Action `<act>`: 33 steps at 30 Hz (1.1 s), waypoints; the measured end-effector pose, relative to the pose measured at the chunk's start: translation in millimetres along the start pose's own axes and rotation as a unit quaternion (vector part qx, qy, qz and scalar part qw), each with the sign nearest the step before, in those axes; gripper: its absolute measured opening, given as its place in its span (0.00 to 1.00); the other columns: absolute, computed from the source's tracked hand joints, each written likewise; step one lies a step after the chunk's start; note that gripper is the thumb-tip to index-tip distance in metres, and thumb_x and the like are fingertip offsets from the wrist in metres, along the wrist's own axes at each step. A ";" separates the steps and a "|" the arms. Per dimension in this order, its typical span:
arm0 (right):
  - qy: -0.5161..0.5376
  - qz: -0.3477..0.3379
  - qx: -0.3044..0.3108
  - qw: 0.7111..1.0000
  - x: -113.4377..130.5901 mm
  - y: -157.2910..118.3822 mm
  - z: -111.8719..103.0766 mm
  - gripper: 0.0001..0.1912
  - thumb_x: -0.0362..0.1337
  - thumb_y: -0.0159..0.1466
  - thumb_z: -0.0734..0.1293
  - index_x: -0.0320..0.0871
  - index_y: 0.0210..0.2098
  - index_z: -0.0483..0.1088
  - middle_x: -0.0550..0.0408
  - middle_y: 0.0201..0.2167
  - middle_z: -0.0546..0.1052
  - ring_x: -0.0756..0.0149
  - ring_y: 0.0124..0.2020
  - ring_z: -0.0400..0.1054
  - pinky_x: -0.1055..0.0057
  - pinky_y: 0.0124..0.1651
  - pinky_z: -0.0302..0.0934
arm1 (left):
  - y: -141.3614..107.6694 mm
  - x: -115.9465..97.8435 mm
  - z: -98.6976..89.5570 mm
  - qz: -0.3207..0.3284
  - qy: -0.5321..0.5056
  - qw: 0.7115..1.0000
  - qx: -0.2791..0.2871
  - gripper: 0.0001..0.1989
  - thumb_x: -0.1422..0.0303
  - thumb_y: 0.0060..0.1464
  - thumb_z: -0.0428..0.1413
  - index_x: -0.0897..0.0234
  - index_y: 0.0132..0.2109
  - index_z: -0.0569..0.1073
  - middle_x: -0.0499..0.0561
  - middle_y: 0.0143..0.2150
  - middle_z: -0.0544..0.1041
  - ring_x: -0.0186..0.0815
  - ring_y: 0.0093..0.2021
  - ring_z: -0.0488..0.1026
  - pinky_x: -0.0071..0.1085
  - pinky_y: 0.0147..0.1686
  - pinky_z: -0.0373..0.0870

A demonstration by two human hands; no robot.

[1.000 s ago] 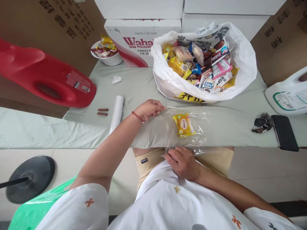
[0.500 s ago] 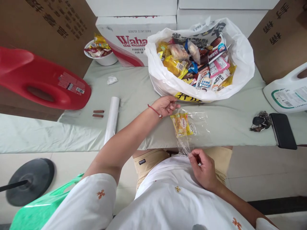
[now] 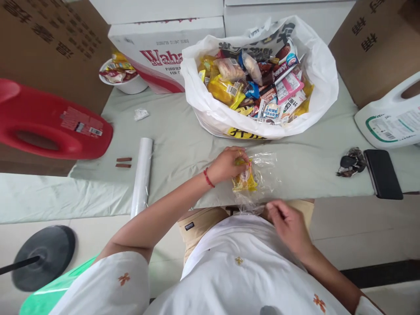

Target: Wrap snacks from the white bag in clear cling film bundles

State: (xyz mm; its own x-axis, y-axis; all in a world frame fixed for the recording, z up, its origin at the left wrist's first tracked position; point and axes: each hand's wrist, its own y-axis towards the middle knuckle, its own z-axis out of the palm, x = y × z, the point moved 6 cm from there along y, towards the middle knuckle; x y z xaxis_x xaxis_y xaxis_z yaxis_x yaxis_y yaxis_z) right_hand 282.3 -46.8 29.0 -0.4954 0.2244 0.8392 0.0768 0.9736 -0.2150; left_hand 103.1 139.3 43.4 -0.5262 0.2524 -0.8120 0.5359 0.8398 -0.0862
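A yellow snack packet lies on clear plastic film near the table's front edge. My left hand, a red string round its wrist, has its fingers closed on the packet's upper part. My right hand is just off the front edge, fingers pinched on the near end of the film. Behind them stands a white plastic bag, its mouth wide and full of mixed wrapped snacks.
Left on the table are a red jug, a white roll, two brown sticks, and a white bowl of packets. At right are keys, a black phone and a white jug.
My left hand has moved from the film's far edge onto the snack packet and taken hold of it. My right hand has shifted slightly right, and the view has shifted a little.
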 end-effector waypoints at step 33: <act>-0.121 -0.233 0.198 0.944 63.6 209.5 -5.4 0.12 0.41 0.67 0.67 0.42 0.41 0.80 0.53 0.37 0.82 0.62 0.38 0.72 0.67 0.46 0.62 | -22.3 29.3 -5.1 -0.060 0.082 0.983 -0.150 0.43 0.49 0.44 0.72 0.58 0.65 0.71 0.59 0.59 0.66 0.54 0.62 0.64 0.53 0.62 0.64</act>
State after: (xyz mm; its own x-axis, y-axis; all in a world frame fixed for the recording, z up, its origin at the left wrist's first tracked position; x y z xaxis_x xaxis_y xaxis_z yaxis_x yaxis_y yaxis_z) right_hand 271.6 171.6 40.0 -0.5826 -0.2872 0.7603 -0.5036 0.8618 -0.0603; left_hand 72.3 130.5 24.4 -0.6869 0.1959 -0.6999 0.2569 0.9663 0.0184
